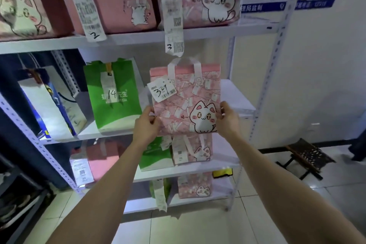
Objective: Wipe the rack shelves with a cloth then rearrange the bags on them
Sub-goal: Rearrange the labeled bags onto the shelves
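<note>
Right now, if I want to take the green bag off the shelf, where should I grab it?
Probably by its top edge, reaching in from the front. The green bag stands upright with free space above; a white bag is close on its left, the pink bag on its right.

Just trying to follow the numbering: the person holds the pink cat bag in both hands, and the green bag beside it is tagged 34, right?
Not quite: the green bag is tagged 14; the 34 is on the pink cat bag itself, as the head view shows. The left hand and right hand do hold that bag.
</note>
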Motion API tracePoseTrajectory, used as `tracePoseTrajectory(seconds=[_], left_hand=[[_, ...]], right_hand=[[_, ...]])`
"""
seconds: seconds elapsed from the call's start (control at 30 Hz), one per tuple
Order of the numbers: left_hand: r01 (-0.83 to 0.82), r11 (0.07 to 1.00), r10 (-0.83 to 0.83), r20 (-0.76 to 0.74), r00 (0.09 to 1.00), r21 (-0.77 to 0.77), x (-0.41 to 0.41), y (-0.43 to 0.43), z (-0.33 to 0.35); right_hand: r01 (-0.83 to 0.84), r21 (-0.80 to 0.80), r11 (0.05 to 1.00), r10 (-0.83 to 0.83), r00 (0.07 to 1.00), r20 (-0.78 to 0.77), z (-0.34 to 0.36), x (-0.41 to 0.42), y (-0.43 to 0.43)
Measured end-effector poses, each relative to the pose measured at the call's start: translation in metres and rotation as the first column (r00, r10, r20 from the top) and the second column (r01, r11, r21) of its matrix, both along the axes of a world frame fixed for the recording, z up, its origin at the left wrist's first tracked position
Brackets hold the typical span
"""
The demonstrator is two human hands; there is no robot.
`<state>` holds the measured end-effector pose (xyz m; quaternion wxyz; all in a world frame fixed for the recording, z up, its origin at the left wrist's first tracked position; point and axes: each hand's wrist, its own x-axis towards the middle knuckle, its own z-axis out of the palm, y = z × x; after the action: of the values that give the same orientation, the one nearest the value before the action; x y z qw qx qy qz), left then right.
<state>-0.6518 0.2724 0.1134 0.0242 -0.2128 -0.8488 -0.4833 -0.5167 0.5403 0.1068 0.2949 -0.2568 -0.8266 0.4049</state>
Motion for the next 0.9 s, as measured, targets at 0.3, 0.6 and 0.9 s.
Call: tracePoseTrajectory(seconds=[0.3, 0.6, 0.9], left_hand=[[-0.077, 0.997, 0.076, 0.045, 0.996, 0.017, -0.052, 0.052, -0.011], [-0.139, 0.990, 0.141, 0.080, 0.987, -0.040, -0.067, 0.070, -0.043], [-0.141, 0.989, 0.143, 0.039, 0.989, -0.052, -0.069, 0.069, -0.044]], right_hand=[[-0.042, -0.006, 0.999, 0.042, 0.999, 0.001, -0.010, -0.071, 0.055], [-0.094, -0.060, 0.994, 0.100, 0.991, 0.094, -0.053, -0.092, 0.076], [-0.089, -0.020, 0.996, 0.091, 0.985, 0.148, -0.046, -0.098, 0.081]])
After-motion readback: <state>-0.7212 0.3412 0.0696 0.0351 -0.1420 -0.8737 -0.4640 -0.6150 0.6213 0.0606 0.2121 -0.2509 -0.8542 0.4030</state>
